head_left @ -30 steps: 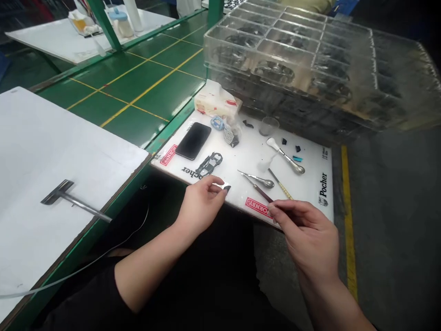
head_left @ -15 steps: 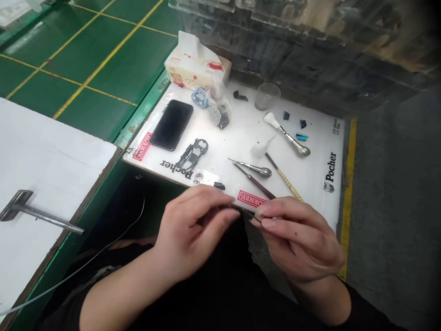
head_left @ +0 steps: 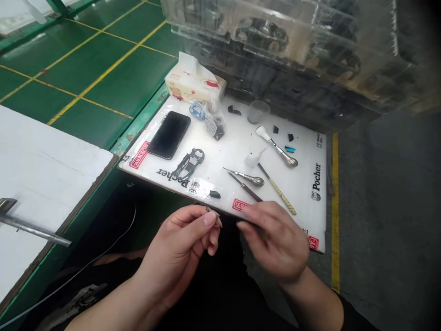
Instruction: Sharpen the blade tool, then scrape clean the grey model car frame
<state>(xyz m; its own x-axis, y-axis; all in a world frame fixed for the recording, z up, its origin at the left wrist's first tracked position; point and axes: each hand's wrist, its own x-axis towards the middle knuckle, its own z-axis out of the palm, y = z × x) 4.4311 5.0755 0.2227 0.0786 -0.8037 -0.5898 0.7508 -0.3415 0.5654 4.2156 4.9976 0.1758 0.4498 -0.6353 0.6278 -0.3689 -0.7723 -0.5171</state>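
My left hand (head_left: 188,239) is closed in front of the board's near edge, thumb and index finger pinched together. A small dark piece (head_left: 208,209) shows at its fingertips, too small to identify. My right hand (head_left: 277,243) is to the right, apart from the left, its curled fingers blurred by motion. It seems to grip something thin and dark that I cannot make out. Beyond the hands, on the white board (head_left: 206,151), lie a brown-handled tool (head_left: 251,192), a silver pick (head_left: 253,179), a yellow-wrapped tool (head_left: 279,191), a dark plastic piece (head_left: 214,194) and a grey car-shaped part (head_left: 190,164).
A black phone (head_left: 169,134), a tissue box (head_left: 195,80), a bagged part (head_left: 216,124), a blue part (head_left: 197,111), a clear cup (head_left: 258,112) and a silver-handled brush (head_left: 277,147) stand or lie farther back. Stacked clear cases (head_left: 275,41) rise behind. A hammer (head_left: 34,227) is at left.
My hands have drawn apart; the left has shifted left and turned, showing the small piece at its fingertips. The camera view has tilted slightly, so the board sits a little lower and left.
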